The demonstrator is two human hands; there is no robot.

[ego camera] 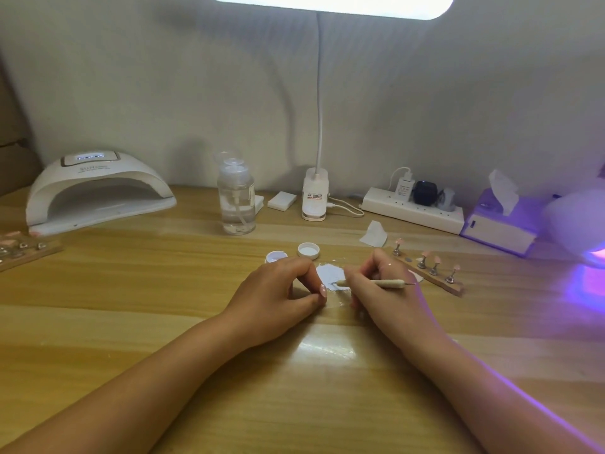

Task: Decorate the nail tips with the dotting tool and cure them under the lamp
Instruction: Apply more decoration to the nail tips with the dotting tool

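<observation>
Likely loading paint (330, 275): right hand (384, 291) pinches the dotting tool (376, 283), left hand (278, 290) pinches a nail tip (322, 290). Next, dot it gently.

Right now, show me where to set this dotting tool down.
Bare wood lies between the curing lamp and left hand, and near you between the forearms. Crowded: pot, lid and gel patch ahead of the hands; nail stand beside the right hand.
</observation>
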